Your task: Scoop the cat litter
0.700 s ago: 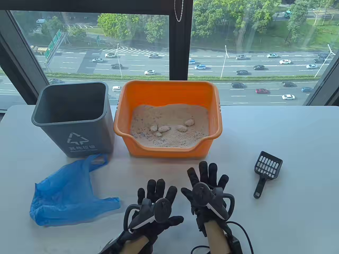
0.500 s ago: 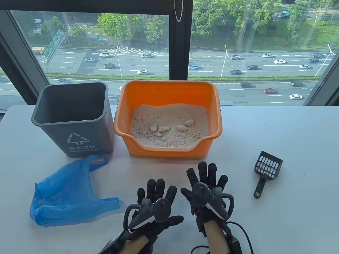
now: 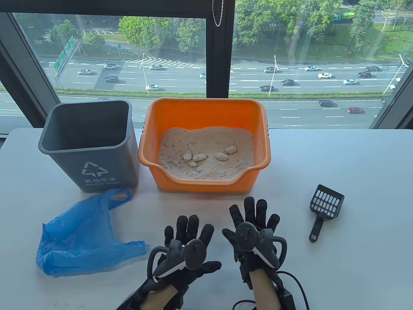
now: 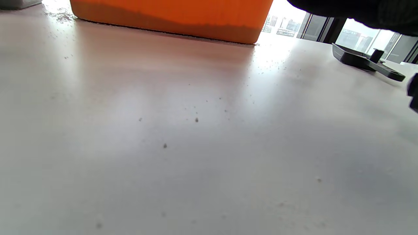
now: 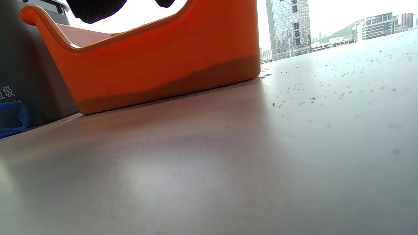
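An orange litter box [image 3: 151,151] stands at the middle back of the table, filled with pale litter [image 3: 206,164] and several clumps [image 3: 199,157]. Its front wall shows in the left wrist view [image 4: 169,19] and the right wrist view [image 5: 163,65]. A black slotted scoop [image 3: 324,210] lies on the table to the right, also seen in the left wrist view [image 4: 365,61]. My left hand [image 3: 188,230] and right hand [image 3: 253,214] lie flat on the table in front of the box, fingers spread, holding nothing.
A grey waste bin [image 3: 93,161] stands left of the box, seen too in the right wrist view [image 5: 19,85]. A crumpled blue plastic bag [image 3: 80,235] lies in front of it. A cable [image 3: 297,284] runs from my right wrist. Litter grains dot the table [image 4: 196,120].
My left hand has shifted a little to the left and forward. My right hand has barely moved. Nothing was picked up.
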### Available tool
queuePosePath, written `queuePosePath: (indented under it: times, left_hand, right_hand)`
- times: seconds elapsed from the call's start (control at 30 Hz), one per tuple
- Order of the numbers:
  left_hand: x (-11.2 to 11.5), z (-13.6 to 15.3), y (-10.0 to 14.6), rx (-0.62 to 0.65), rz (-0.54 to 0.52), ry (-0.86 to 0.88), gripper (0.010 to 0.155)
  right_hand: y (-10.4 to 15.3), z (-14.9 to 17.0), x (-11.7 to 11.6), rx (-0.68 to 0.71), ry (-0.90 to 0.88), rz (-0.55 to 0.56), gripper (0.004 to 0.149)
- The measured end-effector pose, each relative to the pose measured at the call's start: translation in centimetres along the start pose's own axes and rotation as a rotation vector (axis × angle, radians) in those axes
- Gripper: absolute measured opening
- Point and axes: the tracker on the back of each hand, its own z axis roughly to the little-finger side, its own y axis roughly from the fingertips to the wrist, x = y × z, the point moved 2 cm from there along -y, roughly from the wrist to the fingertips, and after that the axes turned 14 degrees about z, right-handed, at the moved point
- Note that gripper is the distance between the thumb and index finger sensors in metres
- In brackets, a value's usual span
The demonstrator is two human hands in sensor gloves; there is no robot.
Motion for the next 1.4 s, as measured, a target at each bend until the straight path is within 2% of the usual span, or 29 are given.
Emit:
queuePosePath:
  times: [0.13,0.2,0.3,0.33,0.5,0.67,0.77,0.83,0.9,0.97,1.03,1.1,1.2,1.3,1.4]
  left_hand:
    - [-2.4,4.5,1.4,-0.082,-0.006,0.069,0.095]
    - [-3.5,8.2,2.5,-0.153,-0.029,0.149,0.094]
    - [-3.9,12.6,3.5,-0.274,-0.035,0.226,0.094]
    - [-3.8,14.9,3.9,-0.337,-0.028,0.264,0.094]
    - [-2.6,22.2,4.6,-0.550,-0.010,0.469,0.093]
    - [0.4,25.7,3.1,-0.694,0.150,0.576,0.094]
    - [2.0,27.0,2.0,-0.752,0.198,0.609,0.087]
    - [2.0,27.4,1.8,-0.724,0.201,0.676,0.078]
    - [1.2,27.7,2.2,-0.771,0.155,0.646,0.065]
    - [0.8,28.1,2.5,-0.774,0.120,0.642,0.061]
    - [0.3,28.5,3.3,-0.799,0.029,0.602,0.057]
    - [0.1,28.7,3.9,-0.766,-0.024,0.637,0.052]
    - [-0.9,27.6,4.5,-0.633,-0.068,0.692,0.047]
    - [-3.1,23.9,4.8,-0.435,-0.103,0.684,0.045]
    - [-5.0,19.6,4.5,-0.266,-0.093,0.653,0.045]
  right_hand:
    - [-0.1,0.0,-0.2,-0.001,0.003,-0.018,0.071]
    - [0.0,0.0,-0.3,-0.002,0.002,-0.025,0.070]
    - [0.0,0.0,-0.3,-0.005,-0.002,-0.035,0.070]
    - [0.0,0.0,-0.3,-0.007,-0.005,-0.038,0.070]
    - [0.0,0.0,-0.4,-0.007,-0.016,-0.047,0.070]
    - [0.0,0.0,-0.4,-0.010,-0.024,-0.049,0.069]
    - [-0.1,0.0,-0.3,-0.013,-0.035,-0.046,0.069]
    - [-0.1,0.0,-0.3,-0.013,-0.040,-0.046,0.068]
    - [-0.1,0.0,-0.3,-0.013,-0.041,-0.049,0.068]
    - [-0.1,0.0,-0.3,-0.014,-0.043,-0.051,0.068]
    - [-0.1,0.1,-0.3,-0.017,-0.048,-0.049,0.068]
    - [-0.2,0.1,-0.2,-0.018,-0.052,-0.046,0.067]
    - [-0.2,0.1,-0.2,-0.019,-0.057,-0.044,0.067]
    - [-0.3,0.3,-0.2,-0.025,-0.069,-0.045,0.067]
    - [-0.3,0.4,-0.2,-0.026,-0.080,-0.041,0.066]
